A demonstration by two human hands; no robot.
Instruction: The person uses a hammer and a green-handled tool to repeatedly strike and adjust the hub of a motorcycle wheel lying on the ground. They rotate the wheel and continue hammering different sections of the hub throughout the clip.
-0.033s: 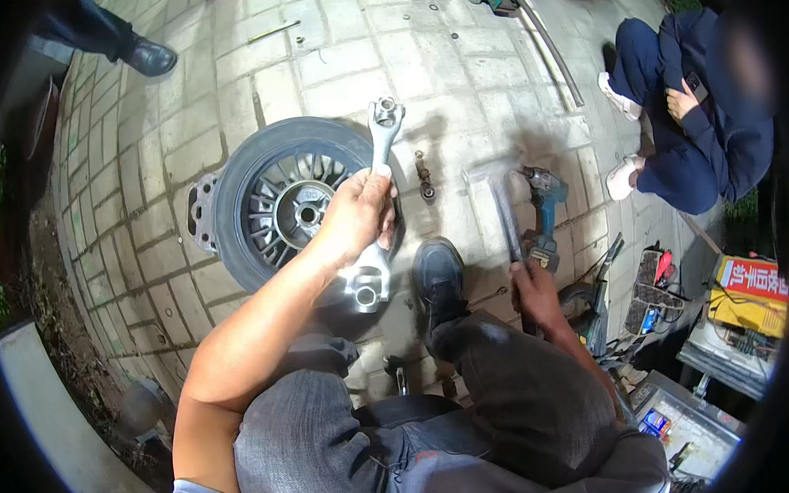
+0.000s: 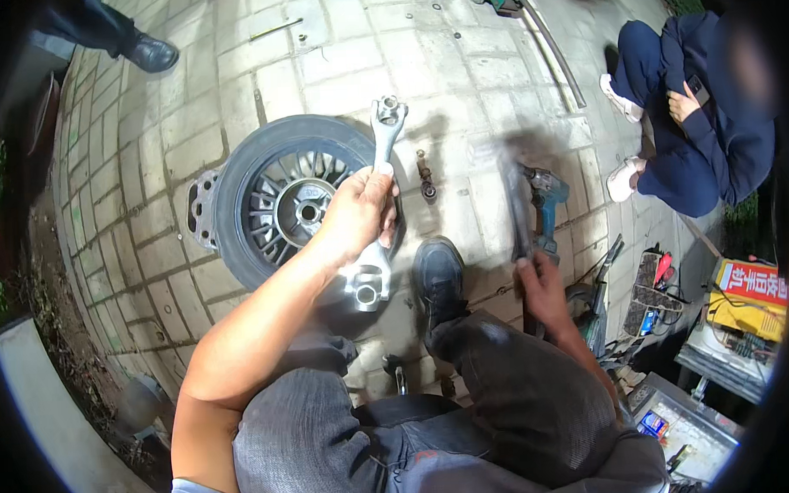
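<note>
Nearest us, our right hand (image 2: 544,285) has its fingers wrapped around a blurred slim tool (image 2: 517,209), just beside the blue power drill (image 2: 545,202) on the paving. Our left hand (image 2: 359,215) has closed its fingers around the middle of a silver metal arm (image 2: 377,204), held over the small wheel (image 2: 280,198) lying flat beyond our shoe (image 2: 439,275). We judge the arm is already off and not yet refitted. Farther off, a seated person (image 2: 703,123) waits.

Wheel (image 2: 280,203) left of drill (image 2: 545,202)
</note>
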